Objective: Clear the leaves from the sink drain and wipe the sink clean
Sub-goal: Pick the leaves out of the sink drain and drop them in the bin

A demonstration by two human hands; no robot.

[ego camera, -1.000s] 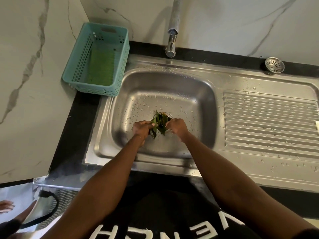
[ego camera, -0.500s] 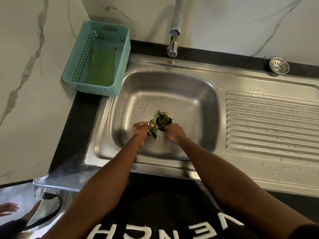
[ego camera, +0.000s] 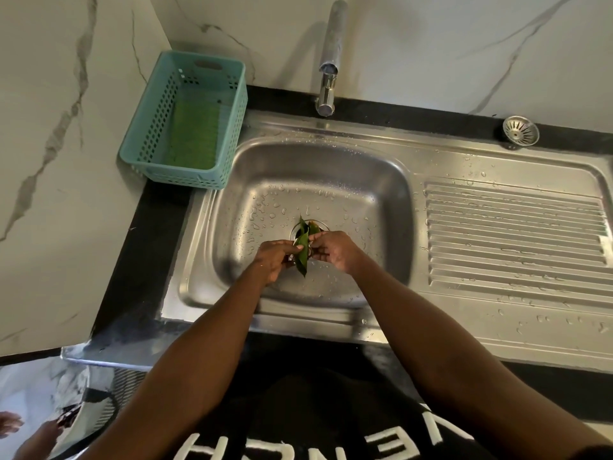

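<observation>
A wet stainless steel sink (ego camera: 381, 200) has its round drain (ego camera: 297, 231) at the middle of the basin floor. Green leaves (ego camera: 302, 249) stick up from the drain between my two hands. My left hand (ego camera: 273, 257) pinches the leaves from the left. From the right, my right hand (ego camera: 335, 252) grips the same bunch with its fingertips. Both hands are low in the basin, just in front of the drain. The lower part of the bunch is hidden by my fingers.
A teal plastic basket (ego camera: 232, 134) holding a green scrub pad (ego camera: 194, 137) stands on the black counter left of the sink. The tap (ego camera: 328, 61) rises behind the basin. A metal strainer (ego camera: 520, 131) lies at the back right, above the ribbed draining board (ego camera: 514, 234).
Both hands have closed in on the leaves and gathered them into a tighter bunch, pulled slightly towards me from the drain. More of the drain rim now shows.
</observation>
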